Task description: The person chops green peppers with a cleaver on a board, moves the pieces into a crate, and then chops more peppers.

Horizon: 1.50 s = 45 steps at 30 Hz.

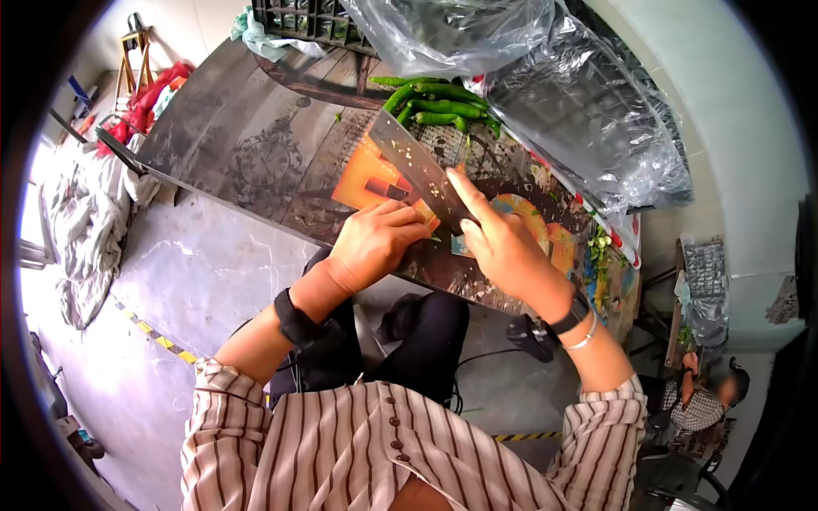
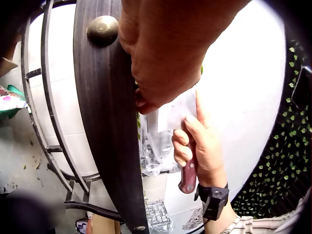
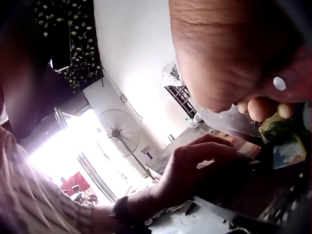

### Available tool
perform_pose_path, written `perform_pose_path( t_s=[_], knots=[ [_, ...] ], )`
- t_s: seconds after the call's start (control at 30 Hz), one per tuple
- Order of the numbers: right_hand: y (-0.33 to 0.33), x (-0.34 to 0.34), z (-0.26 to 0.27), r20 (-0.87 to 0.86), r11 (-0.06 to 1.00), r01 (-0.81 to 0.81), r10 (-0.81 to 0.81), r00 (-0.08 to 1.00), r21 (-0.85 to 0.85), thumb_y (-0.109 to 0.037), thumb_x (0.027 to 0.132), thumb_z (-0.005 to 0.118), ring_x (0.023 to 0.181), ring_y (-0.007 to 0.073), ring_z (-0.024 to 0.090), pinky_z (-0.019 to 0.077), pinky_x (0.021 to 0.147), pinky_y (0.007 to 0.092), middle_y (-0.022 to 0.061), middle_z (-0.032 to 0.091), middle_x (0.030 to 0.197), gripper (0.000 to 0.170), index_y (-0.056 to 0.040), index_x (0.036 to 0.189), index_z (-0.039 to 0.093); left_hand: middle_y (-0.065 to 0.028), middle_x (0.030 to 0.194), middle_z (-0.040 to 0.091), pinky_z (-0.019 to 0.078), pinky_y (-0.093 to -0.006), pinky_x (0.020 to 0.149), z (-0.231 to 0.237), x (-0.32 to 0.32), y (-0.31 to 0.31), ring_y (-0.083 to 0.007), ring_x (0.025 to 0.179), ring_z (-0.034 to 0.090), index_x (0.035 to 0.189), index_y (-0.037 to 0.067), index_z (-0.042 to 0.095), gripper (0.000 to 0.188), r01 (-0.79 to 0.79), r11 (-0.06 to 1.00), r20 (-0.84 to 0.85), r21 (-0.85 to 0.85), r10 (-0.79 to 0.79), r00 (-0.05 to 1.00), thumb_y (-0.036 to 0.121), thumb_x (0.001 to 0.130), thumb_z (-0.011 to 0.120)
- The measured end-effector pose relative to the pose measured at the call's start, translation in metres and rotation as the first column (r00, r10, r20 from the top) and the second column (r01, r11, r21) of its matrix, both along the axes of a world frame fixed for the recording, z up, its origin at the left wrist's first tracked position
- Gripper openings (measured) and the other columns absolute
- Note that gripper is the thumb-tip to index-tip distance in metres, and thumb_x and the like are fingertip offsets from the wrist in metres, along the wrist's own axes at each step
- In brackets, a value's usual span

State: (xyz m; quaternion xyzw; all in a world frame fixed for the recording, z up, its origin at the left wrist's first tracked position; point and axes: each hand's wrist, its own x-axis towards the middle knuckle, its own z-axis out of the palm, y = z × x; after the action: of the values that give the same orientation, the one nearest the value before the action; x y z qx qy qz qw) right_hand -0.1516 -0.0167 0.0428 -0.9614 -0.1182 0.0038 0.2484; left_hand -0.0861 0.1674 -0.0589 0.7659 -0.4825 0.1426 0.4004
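Note:
My right hand point(image 1: 511, 255) grips the dark red handle point(image 2: 188, 175) of a cleaver, its index finger stretched along the wide blade point(image 1: 413, 166). Small pale seeds and bits stick to the blade. Close beside the blade, my left hand point(image 1: 379, 243) lies low at the table with bent fingers. A sliver of green chili pepper point(image 1: 435, 238) shows at its fingertips; the rest is hidden under the hand. Beyond the blade tip, several whole green chili peppers point(image 1: 447, 106) lie in a pile.
The dark table point(image 1: 230, 153) has a printed wood and orange pattern. Clear plastic sheeting point(image 1: 588, 111) covers its far right side, by a black crate point(image 1: 311, 25). Green scraps point(image 1: 599, 247) lie at the right edge. Another person point(image 1: 694, 396) is at the far right.

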Motion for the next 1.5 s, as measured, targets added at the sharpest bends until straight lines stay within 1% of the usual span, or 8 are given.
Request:
perform_pose_path(
  t_s=[0.33, 0.57, 0.77, 0.8, 0.9, 1.07, 1.3, 1.5],
  knots=[
    [-0.002, -0.024, 0.010, -0.260, 0.999, 0.009, 0.001, 0.966, 0.040, -0.002, 0.086, 0.050, 0.060, 0.0384, 0.058, 0.0415, 0.055, 0.0452, 0.0237, 0.054, 0.064, 0.064, -0.0111, 0.145, 0.026, -0.0020, 0.090, 0.063, 0.0517, -0.0322, 0.070, 0.000, 0.003, 0.001, -0.0228, 0.083, 0.062, 0.085, 0.010, 0.067, 0.019, 0.018, 1.000, -0.033, -0.007, -0.018, 0.999, 0.005, 0.066, 0.065],
    [0.010, -0.002, -0.010, -0.084, 0.999, -0.046, 0.044, 0.996, -0.022, -0.005, 0.086, 0.052, 0.061, 0.0393, 0.059, 0.0441, 0.055, 0.0465, 0.0224, 0.056, 0.064, 0.065, -0.0113, 0.145, 0.025, -0.0025, 0.090, 0.064, 0.0522, -0.0325, 0.069, 0.001, 0.002, 0.001, -0.0236, 0.083, 0.062, 0.085, 0.010, 0.067, 0.019, 0.032, 0.999, -0.035, -0.026, -0.033, 0.999, 0.004, 0.068, 0.064],
    [0.004, 0.013, -0.020, 0.072, 0.998, 0.057, -0.059, 0.996, 0.027, -0.006, 0.089, 0.050, 0.059, 0.0420, 0.056, 0.0414, 0.055, 0.0460, 0.0279, 0.053, 0.065, 0.061, -0.0120, 0.145, 0.028, -0.0029, 0.091, 0.064, 0.0528, -0.0327, 0.071, 0.000, 0.000, 0.003, -0.0244, 0.088, 0.063, 0.086, 0.011, 0.068, 0.019, 0.018, 1.000, -0.054, -0.004, -0.018, 0.998, 0.002, 0.070, 0.063],
    [0.006, 0.011, -0.008, -0.018, 0.995, 0.101, -0.101, 0.995, 0.001, -0.005, 0.089, 0.050, 0.063, 0.0413, 0.058, 0.0440, 0.058, 0.0437, 0.0282, 0.056, 0.071, 0.060, -0.0107, 0.144, 0.028, -0.0031, 0.091, 0.064, 0.0531, -0.0331, 0.072, 0.002, 0.000, 0.004, -0.0245, 0.088, 0.063, 0.087, 0.011, 0.068, 0.021, 0.015, 1.000, -0.044, -0.018, -0.016, 0.999, 0.002, 0.069, 0.063],
    [-0.005, -0.001, -0.013, 0.123, 0.994, -0.071, 0.061, 0.991, 0.078, -0.005, 0.086, 0.051, 0.056, 0.0388, 0.057, 0.0417, 0.052, 0.0465, 0.0239, 0.055, 0.062, 0.065, -0.0089, 0.145, 0.024, -0.0029, 0.092, 0.064, 0.0532, -0.0330, 0.072, 0.001, 0.000, 0.005, -0.0243, 0.088, 0.063, 0.087, 0.011, 0.068, 0.022, 0.015, 1.000, -0.040, 0.004, -0.015, 0.999, 0.002, 0.069, 0.063],
    [-0.004, -0.024, 0.011, -0.217, 0.999, 0.040, -0.038, 0.975, 0.003, -0.005, 0.087, 0.051, 0.058, 0.0390, 0.057, 0.0408, 0.054, 0.0456, 0.0252, 0.055, 0.064, 0.063, -0.0104, 0.145, 0.026, -0.0024, 0.091, 0.064, 0.0530, -0.0320, 0.070, 0.004, 0.000, 0.004, -0.0234, 0.086, 0.063, 0.087, 0.011, 0.068, 0.023, 0.026, 0.999, -0.066, -0.023, -0.027, 0.997, 0.001, 0.067, 0.064],
    [-0.003, -0.027, 0.012, -0.169, 0.998, -0.021, 0.031, 0.985, 0.062, -0.003, 0.086, 0.051, 0.060, 0.0404, 0.057, 0.0403, 0.055, 0.0467, 0.0252, 0.055, 0.066, 0.064, -0.0108, 0.145, 0.026, -0.0018, 0.091, 0.063, 0.0526, -0.0317, 0.068, 0.003, 0.001, 0.006, -0.0225, 0.085, 0.063, 0.085, 0.011, 0.068, 0.021, 0.009, 1.000, -0.082, -0.001, -0.009, 0.997, 0.002, 0.067, 0.066],
    [-0.002, -0.026, 0.014, -0.284, 0.996, 0.036, -0.012, 0.959, 0.079, -0.001, 0.086, 0.051, 0.061, 0.0413, 0.057, 0.0410, 0.055, 0.0465, 0.0258, 0.054, 0.066, 0.065, -0.0121, 0.145, 0.025, -0.0012, 0.090, 0.063, 0.0528, -0.0313, 0.068, 0.001, 0.001, 0.005, -0.0222, 0.083, 0.063, 0.085, 0.011, 0.068, 0.021, 0.003, 1.000, -0.113, -0.018, -0.005, 0.994, 0.002, 0.066, 0.066]
  ],
)
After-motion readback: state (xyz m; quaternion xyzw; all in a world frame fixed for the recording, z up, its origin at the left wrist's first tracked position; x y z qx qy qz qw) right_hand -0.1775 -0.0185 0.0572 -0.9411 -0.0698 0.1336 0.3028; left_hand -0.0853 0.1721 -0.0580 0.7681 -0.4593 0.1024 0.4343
